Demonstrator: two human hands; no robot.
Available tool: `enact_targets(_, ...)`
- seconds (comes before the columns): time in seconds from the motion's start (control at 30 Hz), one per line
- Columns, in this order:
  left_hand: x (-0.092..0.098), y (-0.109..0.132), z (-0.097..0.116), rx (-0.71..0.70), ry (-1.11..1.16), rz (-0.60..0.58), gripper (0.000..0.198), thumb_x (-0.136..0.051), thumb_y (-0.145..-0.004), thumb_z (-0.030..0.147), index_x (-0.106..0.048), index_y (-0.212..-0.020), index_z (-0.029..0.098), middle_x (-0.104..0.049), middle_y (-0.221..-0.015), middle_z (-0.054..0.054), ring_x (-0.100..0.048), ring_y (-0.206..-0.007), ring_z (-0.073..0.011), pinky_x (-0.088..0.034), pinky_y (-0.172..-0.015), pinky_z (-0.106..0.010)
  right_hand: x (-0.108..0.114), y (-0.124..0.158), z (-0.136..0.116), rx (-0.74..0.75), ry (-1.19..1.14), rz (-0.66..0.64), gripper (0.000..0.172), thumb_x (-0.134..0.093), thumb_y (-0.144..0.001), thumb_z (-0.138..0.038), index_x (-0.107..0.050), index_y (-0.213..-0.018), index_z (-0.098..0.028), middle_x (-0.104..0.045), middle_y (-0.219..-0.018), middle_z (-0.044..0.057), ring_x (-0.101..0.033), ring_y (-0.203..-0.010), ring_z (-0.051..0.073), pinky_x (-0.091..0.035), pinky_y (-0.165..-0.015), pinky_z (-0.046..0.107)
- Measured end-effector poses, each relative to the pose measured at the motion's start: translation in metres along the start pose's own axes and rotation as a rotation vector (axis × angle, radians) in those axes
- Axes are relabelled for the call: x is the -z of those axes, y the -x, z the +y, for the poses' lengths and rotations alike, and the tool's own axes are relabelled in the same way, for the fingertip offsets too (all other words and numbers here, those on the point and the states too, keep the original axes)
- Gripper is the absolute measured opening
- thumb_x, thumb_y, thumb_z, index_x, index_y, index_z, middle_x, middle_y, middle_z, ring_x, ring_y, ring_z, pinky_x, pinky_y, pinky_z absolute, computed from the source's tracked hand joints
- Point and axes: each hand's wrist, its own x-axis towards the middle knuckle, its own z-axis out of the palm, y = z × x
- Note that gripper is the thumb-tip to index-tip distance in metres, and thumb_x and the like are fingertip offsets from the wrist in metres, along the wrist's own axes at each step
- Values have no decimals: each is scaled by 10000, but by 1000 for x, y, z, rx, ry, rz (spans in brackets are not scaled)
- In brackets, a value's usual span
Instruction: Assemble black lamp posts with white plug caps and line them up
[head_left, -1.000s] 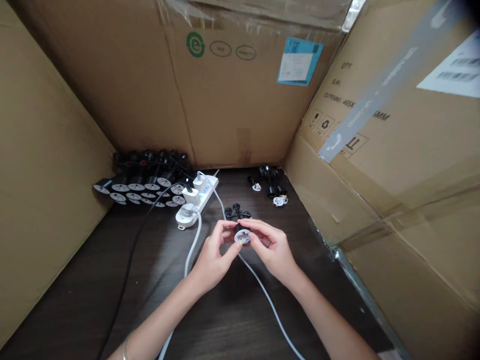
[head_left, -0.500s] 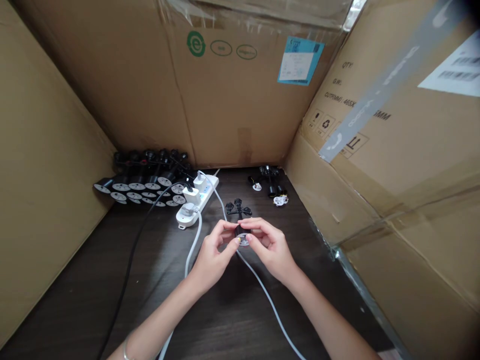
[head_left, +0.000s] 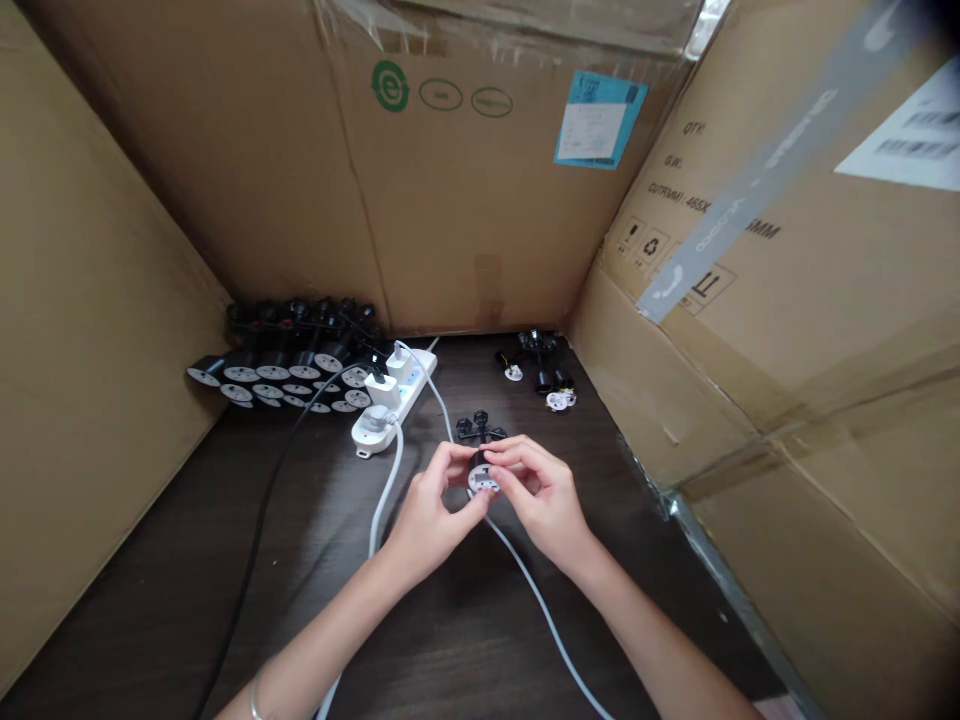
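Between both hands, above the dark table, is a black device with several knobbed arms (head_left: 481, 428) and a round white end cap facing me (head_left: 482, 478). My left hand (head_left: 439, 497) is closed on its left side, with the thumb at the lower rim of the cap. From the right, my right hand (head_left: 541, 497) grips it too; its thumb lies against the cap's face and its fingers wrap over the black body. The fingers hide part of the body. A grey-white cable (head_left: 525, 575) passes beneath the hands.
A white power strip (head_left: 409, 395) with plugged-in adapters stands left of the hands. Similar black devices (head_left: 289, 370) are stacked at the back left. More black parts (head_left: 541, 365) and a loose white cap with wires (head_left: 560, 401) lie back right. Cardboard boxes (head_left: 465, 220) wall the table (head_left: 337, 600).
The black device has turned slightly in my hands, its knobbed arms shifting. My left thumb has slid lower on the white cap, and my right thumb has moved slightly up across it.
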Motion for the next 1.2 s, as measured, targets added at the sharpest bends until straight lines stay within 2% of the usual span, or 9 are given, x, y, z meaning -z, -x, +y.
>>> enact_targets(0.17,1,0,2,17,29,17,247,-582,-778,227,-444,-977,181,-618,-917,-26,-622,-828,-143,-501,-741,-256,1,-2,-3,-64,-89,-36,125,-586,-803,-176,-675,-889,-190,-573,-994,65,-620,-825,151,-558,-621,225)
enact_targets(0.33,4,-2,3,34,90,44,265,-589,-771,229,-450,-990,173,-617,-930,-38,-622,-838,-154,-518,-726,-273,4,-3,-3,-78,-208,-151,238,-566,-807,-143,-639,-1020,-218,-531,-1135,76,-577,-979,170,-543,-737,249)
enact_targets(0.4,3,-2,2,32,83,53,267,-590,-768,228,-451,-989,170,-617,-929,-42,-623,-834,-156,-518,-720,-273,3,-2,0,-74,-214,-147,258,-578,-791,-124,-630,-1025,-219,-524,-1145,74,-585,-947,155,-536,-750,248)
enact_targets(0.5,3,-1,1,16,35,80,260,-595,-763,231,-459,-976,167,-619,-900,-37,-625,-799,-153,-512,-706,-264,1,0,2,-84,-191,-126,223,-575,-793,-144,-630,-1002,-200,-523,-1127,84,-602,-862,145,-549,-692,251)
enact_targets(0.67,2,0,2,3,30,51,259,-595,-771,230,-459,-982,165,-618,-938,-45,-618,-847,-153,-492,-760,-262,2,0,0,-25,-115,-87,181,-566,-797,-147,-635,-961,-177,-544,-1080,96,-557,-1014,197,-541,-746,277)
enact_targets(0.8,2,-1,3,-3,132,-17,241,-515,-837,266,-442,-1047,173,-601,-1025,-59,-603,-902,-155,-485,-786,-273,3,-1,-1,-76,-181,-80,177,-566,-804,-184,-624,-971,-187,-516,-1106,88,-604,-863,163,-566,-666,272)
enact_targets(0.93,2,-1,0,2,155,-2,186,-417,-892,280,-449,-1044,178,-603,-1030,-51,-599,-861,-125,-475,-766,-243,2,0,-1,-92,-204,-84,153,-562,-816,-203,-624,-953,-180,-504,-1108,85,-614,-786,140,-572,-663,285)
enact_targets(1.07,2,0,-2,-10,87,16,197,-425,-888,286,-464,-1036,162,-617,-993,-57,-604,-813,-127,-473,-725,-236,-1,0,-2,-99,-187,-54,112,-558,-823,-217,-619,-905,-169,-506,-1055,74,-619,-729,125,-570,-616,258)
enact_targets(1.2,0,0,-3,7,119,31,194,-456,-875,305,-478,-992,152,-620,-963,-52,-609,-805,-128,-480,-712,-230,-3,1,-1,-98,-149,-32,88,-577,-810,-236,-609,-841,-160,-518,-1008,66,-611,-658,110,-558,-549,240)
